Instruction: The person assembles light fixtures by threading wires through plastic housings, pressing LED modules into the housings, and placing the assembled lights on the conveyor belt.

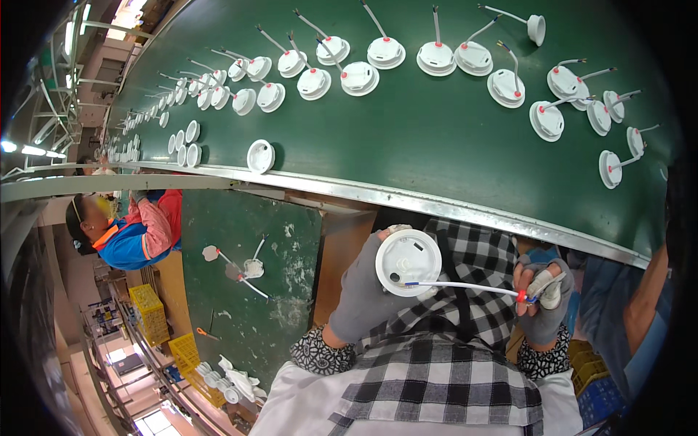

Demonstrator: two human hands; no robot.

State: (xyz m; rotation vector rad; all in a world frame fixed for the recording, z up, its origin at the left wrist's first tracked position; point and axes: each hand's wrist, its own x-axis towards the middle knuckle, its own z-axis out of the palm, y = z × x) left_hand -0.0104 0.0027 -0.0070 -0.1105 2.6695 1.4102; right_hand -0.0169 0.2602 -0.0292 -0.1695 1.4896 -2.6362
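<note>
From where I stand, the long green surface point(363, 142) takes up most of the room before the seated worker, its near edge trimmed by a metal rail point(407, 199). White housings with cables point(386, 52) spread along its far side and round toward its right end; 1 bare white cup point(261, 156) sits close to the near edge, with a cluster of 5 white cups point(193, 155) farther left. A smaller green side surface point(294, 243), smeared with white, stands to the worker's left. Beyond its left edge sits a co-worker in a blue and red jacket point(127, 247); another person's arm point(644, 301) shows at the far right. Yellow crates point(147, 314) stand past the side surface's left edge. The worker wears a black-and-white checked apron point(436, 389).

The left hand point(363, 287), in a grey fingerless glove, grips a round white housing point(409, 254) above the lap, its slotted face showing. The right hand point(544, 314), gloved likewise, pinches a white cable point(472, 288) near its red collar point(521, 296). The cable's blue-tipped end lies at the housing's round hole; whether it has entered, I cannot tell. On the side surface lie loose cable pieces point(253, 268) and an orange-handled tool point(207, 334).
</note>
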